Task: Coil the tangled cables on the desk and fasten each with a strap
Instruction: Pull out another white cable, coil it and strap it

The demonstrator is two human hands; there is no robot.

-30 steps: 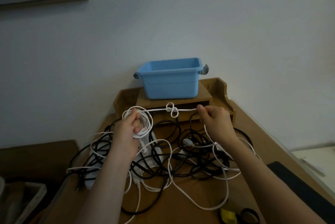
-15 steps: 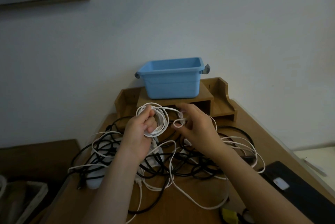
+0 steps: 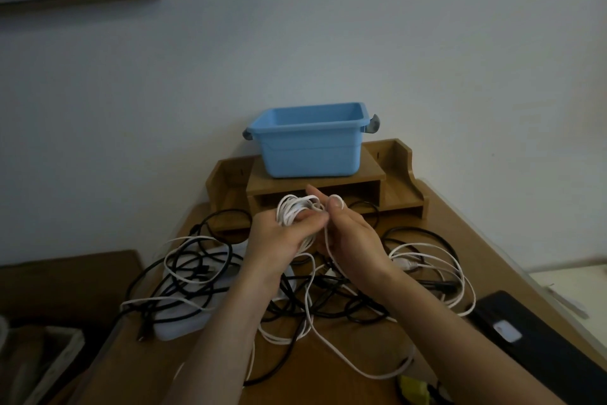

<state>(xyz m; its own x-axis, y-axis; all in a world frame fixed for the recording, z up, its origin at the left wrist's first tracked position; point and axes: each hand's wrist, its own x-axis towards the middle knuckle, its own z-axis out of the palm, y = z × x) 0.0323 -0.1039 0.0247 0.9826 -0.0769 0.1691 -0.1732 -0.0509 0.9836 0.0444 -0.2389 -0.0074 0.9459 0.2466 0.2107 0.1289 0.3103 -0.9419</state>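
Observation:
My left hand [image 3: 279, 237] grips a small coil of white cable [image 3: 292, 207] held above the desk, its loops wound round my fingers. My right hand [image 3: 351, 237] is pressed against it from the right, its fingers curled round the same white cable where it joins the coil. The loose tail of that cable [image 3: 361, 368] runs down from my hands across the desk. Under both hands lies a tangle of black cables [image 3: 203, 276] and more white cable [image 3: 437, 260], draped over a white power strip [image 3: 184, 322].
A blue plastic bin [image 3: 312, 145] stands on a wooden desk organiser [image 3: 397, 188] against the wall. A dark flat object [image 3: 538, 349] lies at the desk's right edge. Something yellow [image 3: 412, 388] and black sits at the front edge. A low brown surface [image 3: 65, 273] is left of the desk.
My right hand, which held the white cable stretched out to the right, has come in to the left hand, bringing the slack onto the coil. The coil has grown thicker.

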